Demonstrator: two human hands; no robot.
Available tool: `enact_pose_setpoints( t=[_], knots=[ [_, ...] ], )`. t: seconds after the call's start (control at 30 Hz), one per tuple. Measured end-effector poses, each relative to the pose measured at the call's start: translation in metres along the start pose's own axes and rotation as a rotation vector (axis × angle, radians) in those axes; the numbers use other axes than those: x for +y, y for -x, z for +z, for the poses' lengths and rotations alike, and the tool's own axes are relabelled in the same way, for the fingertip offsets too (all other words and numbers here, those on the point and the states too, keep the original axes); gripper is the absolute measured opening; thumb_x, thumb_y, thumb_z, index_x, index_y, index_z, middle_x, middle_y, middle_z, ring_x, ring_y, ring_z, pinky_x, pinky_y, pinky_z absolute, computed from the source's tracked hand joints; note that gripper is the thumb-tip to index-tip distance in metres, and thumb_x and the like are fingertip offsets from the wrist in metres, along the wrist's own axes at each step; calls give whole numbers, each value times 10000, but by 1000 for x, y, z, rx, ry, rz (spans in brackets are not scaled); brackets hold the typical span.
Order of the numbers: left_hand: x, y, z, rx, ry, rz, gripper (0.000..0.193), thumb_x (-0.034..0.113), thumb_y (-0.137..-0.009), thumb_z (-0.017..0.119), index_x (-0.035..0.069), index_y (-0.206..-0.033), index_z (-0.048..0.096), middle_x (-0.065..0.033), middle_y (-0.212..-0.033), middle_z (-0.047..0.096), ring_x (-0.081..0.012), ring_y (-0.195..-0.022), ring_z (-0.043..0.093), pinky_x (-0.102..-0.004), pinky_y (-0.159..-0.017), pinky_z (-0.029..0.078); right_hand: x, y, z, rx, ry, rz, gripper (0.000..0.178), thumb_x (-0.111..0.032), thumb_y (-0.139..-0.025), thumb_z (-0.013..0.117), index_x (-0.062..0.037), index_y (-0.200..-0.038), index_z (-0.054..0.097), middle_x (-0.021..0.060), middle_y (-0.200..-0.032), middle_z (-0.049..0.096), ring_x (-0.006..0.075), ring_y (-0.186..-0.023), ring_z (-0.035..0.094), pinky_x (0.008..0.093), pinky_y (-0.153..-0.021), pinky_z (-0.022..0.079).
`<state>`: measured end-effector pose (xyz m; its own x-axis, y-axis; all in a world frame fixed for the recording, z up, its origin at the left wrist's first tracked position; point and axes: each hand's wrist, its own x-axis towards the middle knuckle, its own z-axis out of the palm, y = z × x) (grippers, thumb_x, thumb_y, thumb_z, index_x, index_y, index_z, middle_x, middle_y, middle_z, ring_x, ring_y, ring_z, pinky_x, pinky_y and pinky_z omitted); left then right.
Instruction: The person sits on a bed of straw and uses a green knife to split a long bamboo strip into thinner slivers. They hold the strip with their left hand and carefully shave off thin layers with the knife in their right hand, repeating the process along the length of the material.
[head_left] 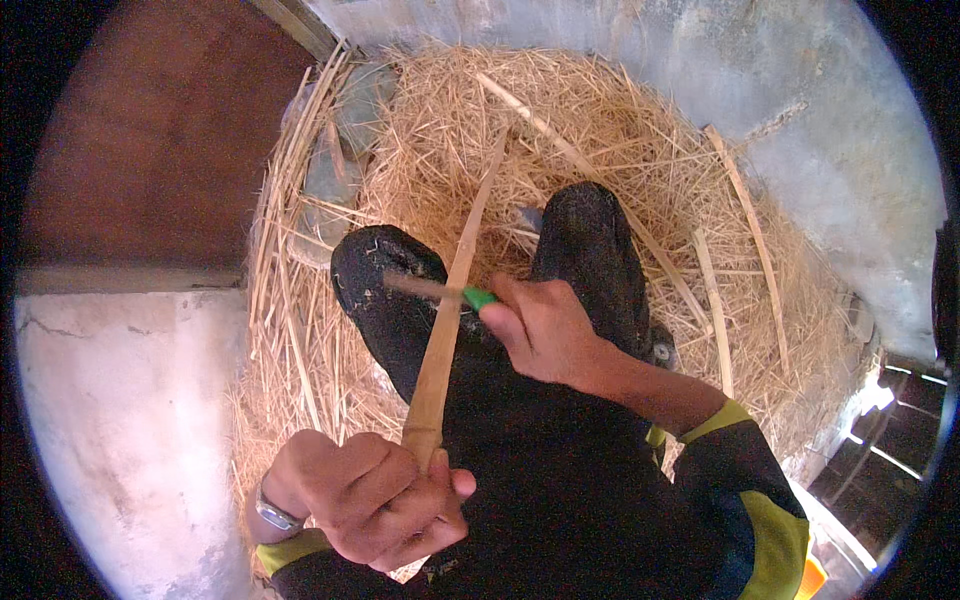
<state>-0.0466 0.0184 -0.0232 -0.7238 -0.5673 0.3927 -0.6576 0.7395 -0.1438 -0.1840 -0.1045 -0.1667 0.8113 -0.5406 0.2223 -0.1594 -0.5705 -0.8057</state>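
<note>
A long pale strip of split bamboo point(457, 290) slants away from me between my knees. Its near, wider end is wrapped in the closed fingers of my left hand point(375, 495), which has a watch on the wrist. My right hand point(550, 328) grips the green handle of a knife point(480, 298). The knife's blade points left and lies across the bamboo strip about midway along it, slightly smeared by motion. Whether the edge bites into the strip I cannot tell.
Straw-like shavings point(460, 110) cover the floor ahead and on both sides. Several bamboo strips point(712, 300) lie on the shavings to the right, and a bundle of thin slivers point(285, 210) lies at left. A bluish wall point(800, 150) and a pale wall point(130, 420) close in the space.
</note>
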Motion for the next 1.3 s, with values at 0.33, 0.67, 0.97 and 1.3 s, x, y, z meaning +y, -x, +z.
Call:
enact_pose_setpoints(
  t=[0.33,0.67,0.97,1.3],
  knots=[
    [5,2,-14,-23,-31,-160,339,52,-727,621,165,-522,377,59,-493,384,-32,-386,377,-204,-344,209,28,11,35,112,38,84,197,-188,-852,511,8,-834,519,204,-549,514,404,-531,540,469,-471,423],
    [10,11,-23,28,-43,-302,362,12,-692,614,160,-511,339,55,-469,335,-74,-377,333,-237,-351,173,20,-10,37,26,124,31,254,-229,-888,441,-10,-822,554,219,-667,570,383,-585,576,453,-492,469],
    [8,23,-16,155,-82,-366,324,-38,-659,551,134,-527,311,30,-460,283,-120,-374,279,-273,-373,135,6,-17,20,-37,106,-39,278,-245,-897,421,-17,-926,577,207,-703,594,376,-595,587,438,-541,495],
    [-8,43,-9,319,-129,-318,258,-54,-660,513,102,-581,323,26,-445,293,-120,-378,248,-258,-378,137,-1,-28,26,-83,52,42,326,-293,-898,445,-3,-838,582,213,-625,573,397,-596,580,467,-511,469]
  ],
)
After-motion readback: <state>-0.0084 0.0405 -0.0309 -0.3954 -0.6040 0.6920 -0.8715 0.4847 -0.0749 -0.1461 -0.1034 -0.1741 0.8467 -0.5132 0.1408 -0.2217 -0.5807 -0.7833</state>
